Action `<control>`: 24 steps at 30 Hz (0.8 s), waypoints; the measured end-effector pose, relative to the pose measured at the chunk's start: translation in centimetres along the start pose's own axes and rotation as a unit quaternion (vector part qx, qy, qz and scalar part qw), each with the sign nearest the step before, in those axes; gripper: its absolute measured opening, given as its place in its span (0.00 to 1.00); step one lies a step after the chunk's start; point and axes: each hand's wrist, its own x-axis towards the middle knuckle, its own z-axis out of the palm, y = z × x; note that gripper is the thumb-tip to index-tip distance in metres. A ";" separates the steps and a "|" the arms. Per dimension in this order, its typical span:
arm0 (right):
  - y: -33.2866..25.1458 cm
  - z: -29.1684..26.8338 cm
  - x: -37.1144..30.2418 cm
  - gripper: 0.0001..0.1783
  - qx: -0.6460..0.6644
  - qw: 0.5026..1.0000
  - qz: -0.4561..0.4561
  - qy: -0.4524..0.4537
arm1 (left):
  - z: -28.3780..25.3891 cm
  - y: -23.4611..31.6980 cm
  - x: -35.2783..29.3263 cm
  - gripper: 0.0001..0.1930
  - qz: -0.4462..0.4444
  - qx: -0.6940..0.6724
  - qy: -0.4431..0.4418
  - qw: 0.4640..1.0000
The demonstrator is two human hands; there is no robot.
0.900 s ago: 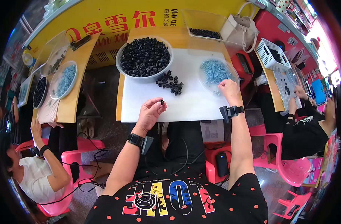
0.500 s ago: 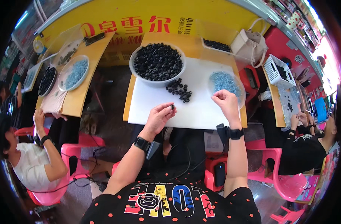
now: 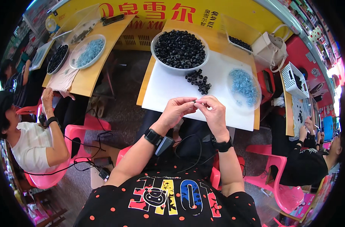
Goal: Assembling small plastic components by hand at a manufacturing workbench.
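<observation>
My left hand (image 3: 175, 112) pinches a small black ring-like piece (image 3: 194, 101) between thumb and fingertips. Against it, my right hand (image 3: 215, 115) has its thumb and forefinger pressed together; whatever it grips is too small to make out. Both sets of fingertips meet above the white work surface (image 3: 161, 89). Beyond them lies a loose cluster of black ring-like pieces (image 3: 199, 82). A white bowl (image 3: 172, 68) behind is heaped with more of these. To the right, a clear round dish (image 3: 258, 99) holds many tiny light-blue pieces (image 3: 243, 85).
A clear box with black pieces (image 3: 240, 42) stands at the far right of the table, beside a cream bag (image 3: 269, 49). People work at a left table (image 3: 85, 81) and a right table (image 3: 289, 121). Black cables (image 3: 99, 140) trail on the left.
My right hand has come away from the blue pieces' dish and met my left hand at the black piece. The whole view has shifted, so the table appears further right.
</observation>
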 end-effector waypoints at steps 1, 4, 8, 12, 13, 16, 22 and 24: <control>0.2 0.2 -0.3 0.05 0.009 1.000 0.009 0.004 | -0.2 -0.2 -0.1 0.12 -0.017 -0.006 -0.004 1.000; 2.3 0.3 -1.5 0.09 0.162 0.969 0.179 -0.057 | -0.6 -0.1 -0.7 0.12 -0.046 -0.018 -0.021 0.999; 2.2 1.3 -1.8 0.13 0.399 0.879 0.243 -0.097 | -1.8 -0.3 -1.2 0.13 -0.104 -0.044 -0.101 0.988; 6.7 -0.8 0.7 0.16 0.303 0.930 0.200 -0.049 | -1.5 -0.5 -0.3 0.14 -0.109 -0.108 -0.075 0.985; 7.0 -1.8 2.0 0.14 0.131 0.970 0.202 -0.026 | -1.5 -0.6 0.2 0.14 -0.098 -0.127 -0.047 0.986; 9.2 -2.4 5.0 0.11 -0.137 0.988 0.064 0.016 | -1.7 -0.4 1.4 0.13 -0.081 -0.134 -0.013 0.988; 12.6 -2.4 6.5 0.11 -0.267 0.961 -0.054 -0.058 | -2.1 -0.8 1.9 0.12 -0.080 -0.134 0.022 0.988; 13.0 -2.7 6.3 0.10 -0.266 0.960 -0.063 -0.067 | -2.0 -0.8 1.9 0.12 -0.080 -0.125 0.021 0.989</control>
